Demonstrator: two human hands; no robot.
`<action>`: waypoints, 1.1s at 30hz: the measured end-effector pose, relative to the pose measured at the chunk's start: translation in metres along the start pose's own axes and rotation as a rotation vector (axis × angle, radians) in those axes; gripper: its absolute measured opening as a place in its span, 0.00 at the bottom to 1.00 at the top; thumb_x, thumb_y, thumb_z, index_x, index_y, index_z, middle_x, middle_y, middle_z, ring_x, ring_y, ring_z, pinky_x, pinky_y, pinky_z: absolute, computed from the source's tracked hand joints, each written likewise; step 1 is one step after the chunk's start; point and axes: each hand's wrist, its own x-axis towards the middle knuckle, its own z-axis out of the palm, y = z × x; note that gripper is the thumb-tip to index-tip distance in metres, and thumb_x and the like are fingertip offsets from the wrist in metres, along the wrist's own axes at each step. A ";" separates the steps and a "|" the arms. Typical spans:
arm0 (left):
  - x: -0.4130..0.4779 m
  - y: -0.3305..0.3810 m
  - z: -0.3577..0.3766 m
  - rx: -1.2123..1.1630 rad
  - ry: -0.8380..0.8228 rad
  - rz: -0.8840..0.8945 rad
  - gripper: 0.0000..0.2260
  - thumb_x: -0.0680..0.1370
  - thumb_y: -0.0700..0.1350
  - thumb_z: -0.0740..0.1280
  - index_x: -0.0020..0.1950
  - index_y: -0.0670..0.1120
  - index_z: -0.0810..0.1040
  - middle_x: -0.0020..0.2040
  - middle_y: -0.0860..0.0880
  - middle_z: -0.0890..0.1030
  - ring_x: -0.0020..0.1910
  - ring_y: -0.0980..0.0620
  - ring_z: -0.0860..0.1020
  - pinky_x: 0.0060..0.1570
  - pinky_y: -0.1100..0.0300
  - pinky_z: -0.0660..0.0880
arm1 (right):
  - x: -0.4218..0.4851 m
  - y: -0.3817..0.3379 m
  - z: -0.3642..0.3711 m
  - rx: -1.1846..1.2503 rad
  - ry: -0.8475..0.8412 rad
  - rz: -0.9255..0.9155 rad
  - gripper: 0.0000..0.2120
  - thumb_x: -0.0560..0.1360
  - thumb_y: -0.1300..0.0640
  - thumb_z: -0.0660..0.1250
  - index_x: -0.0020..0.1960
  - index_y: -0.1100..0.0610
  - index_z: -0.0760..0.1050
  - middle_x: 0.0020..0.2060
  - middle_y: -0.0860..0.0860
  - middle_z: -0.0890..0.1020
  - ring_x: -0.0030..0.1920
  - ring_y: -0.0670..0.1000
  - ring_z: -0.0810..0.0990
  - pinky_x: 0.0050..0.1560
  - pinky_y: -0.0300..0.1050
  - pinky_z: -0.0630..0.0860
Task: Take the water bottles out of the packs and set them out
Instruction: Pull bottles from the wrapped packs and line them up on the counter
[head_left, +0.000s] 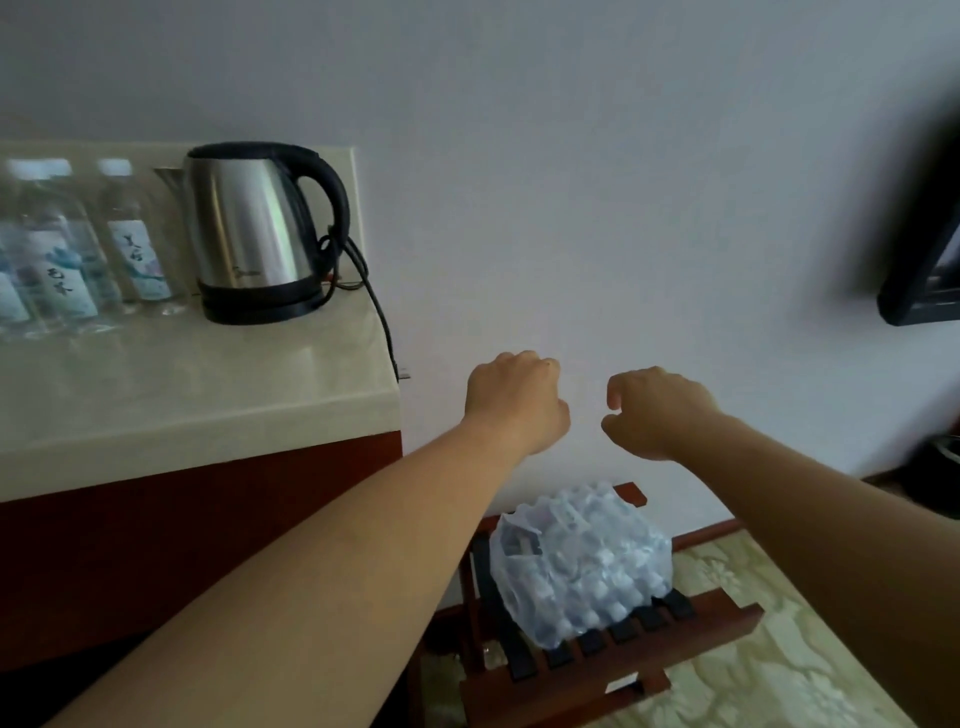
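Pack (582, 561) is sitting on the rack (727, 618), directly below and between left hand (514, 402) and right hand (660, 415); both hovering curled, gripping nothing.

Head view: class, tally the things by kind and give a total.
Loose water bottles: at least 3, blurred, cut by the edge
Electric kettle: 1
Wrapped pack of water bottles: 1
Wooden slatted rack: 1
Hands: 2, left hand and right hand
Total: at least 8
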 end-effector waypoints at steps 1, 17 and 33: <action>0.011 -0.001 0.005 0.004 -0.010 0.000 0.10 0.76 0.45 0.60 0.55 0.45 0.76 0.52 0.47 0.77 0.51 0.46 0.74 0.42 0.56 0.67 | 0.010 0.004 0.005 0.005 -0.006 0.002 0.14 0.75 0.52 0.60 0.59 0.53 0.74 0.55 0.52 0.78 0.54 0.55 0.78 0.46 0.44 0.70; 0.135 -0.004 0.090 0.030 -0.102 -0.005 0.10 0.76 0.45 0.60 0.55 0.45 0.76 0.50 0.47 0.77 0.47 0.47 0.74 0.41 0.56 0.68 | 0.145 0.056 0.057 0.002 -0.060 -0.024 0.14 0.76 0.52 0.60 0.59 0.54 0.73 0.53 0.52 0.79 0.50 0.54 0.78 0.44 0.43 0.71; 0.149 0.019 0.235 0.009 -0.254 -0.447 0.08 0.76 0.44 0.61 0.52 0.45 0.76 0.43 0.47 0.77 0.40 0.49 0.74 0.37 0.58 0.68 | 0.225 0.099 0.181 0.001 -0.248 -0.429 0.14 0.76 0.52 0.60 0.60 0.53 0.74 0.53 0.52 0.79 0.50 0.54 0.78 0.45 0.43 0.70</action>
